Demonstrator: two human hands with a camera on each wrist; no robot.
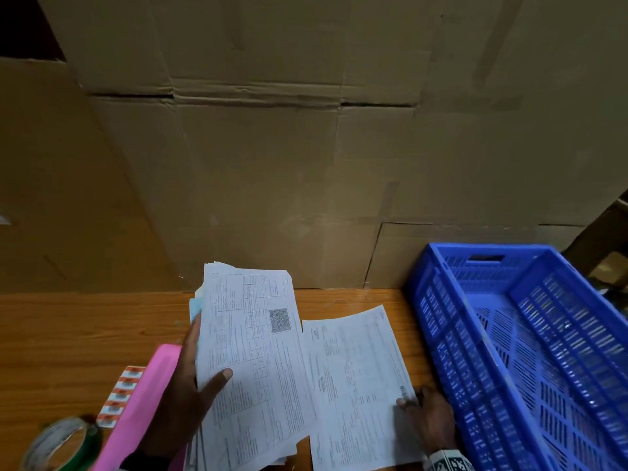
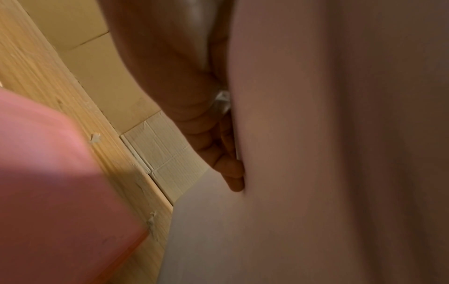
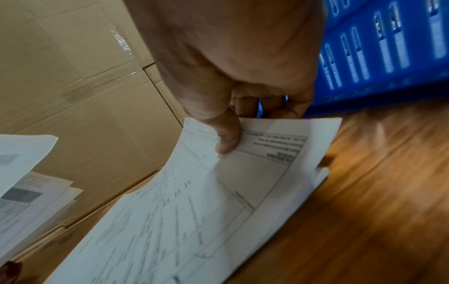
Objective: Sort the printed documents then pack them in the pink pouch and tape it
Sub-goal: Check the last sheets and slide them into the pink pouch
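A wall of stacked cardboard boxes (image 1: 272, 147) stands behind a wooden table (image 1: 68, 334). On the table's right side sits a blue slatted crate (image 1: 530, 351), tilted in the head view, with nothing visible inside it.

The left hand (image 1: 183, 392) grips a thick stack of printed documents (image 1: 251, 351) lifted off the table: the thumb lies across the top sheet, which bears a QR code, and the fingers curl behind the stack, as the left wrist view shows (image 2: 226, 153). The stack fans out a little at its far edge.

Just right of that stack, 1 loose printed sheet (image 1: 356, 385) is held by the right hand (image 1: 431, 423) at its near right corner, beside the crate's wall. The right wrist view shows the thumb (image 3: 228, 134) pressed on top of the sheet and the fingers curled beneath it, the paper bowed upward above the table.

The pink pouch (image 1: 142, 409) lies on the table directly left of the left hand, partly beneath the wrist. Beside it on the left rests a strip of orange-and-white labels (image 1: 119, 396), and nearer the table's edge a roll of clear tape (image 1: 61, 443).
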